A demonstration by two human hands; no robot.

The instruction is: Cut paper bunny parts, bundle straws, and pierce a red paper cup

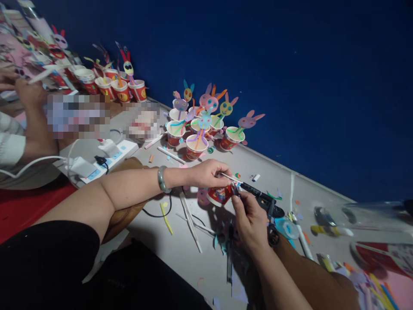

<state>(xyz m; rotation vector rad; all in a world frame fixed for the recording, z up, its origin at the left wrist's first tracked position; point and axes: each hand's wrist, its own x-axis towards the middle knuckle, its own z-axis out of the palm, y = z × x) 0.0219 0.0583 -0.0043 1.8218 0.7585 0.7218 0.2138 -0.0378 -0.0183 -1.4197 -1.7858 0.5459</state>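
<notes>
My left hand (209,173), below a jade-coloured bangle, is closed in a pinch on a thin white strip (232,177) that points to the right. Directly under its fingers is a red printed paper cup (219,196), tipped on its side. Whether the fingers also touch the cup is hard to tell. My right hand (251,217) is closed round a small dark tool that looks like scissors (235,189), its tip close to the strip and the cup. The fingers hide most of its handles. Beside the cup lies a pink paper face (203,196).
Paper cups (197,148) with paper rabbit figures stand by the blue wall (290,86). A power strip (111,157) with cables lies left. A black device (272,204), white sticks (192,224) and paper scraps are around my hands. Another person's hands (30,88) work at far left.
</notes>
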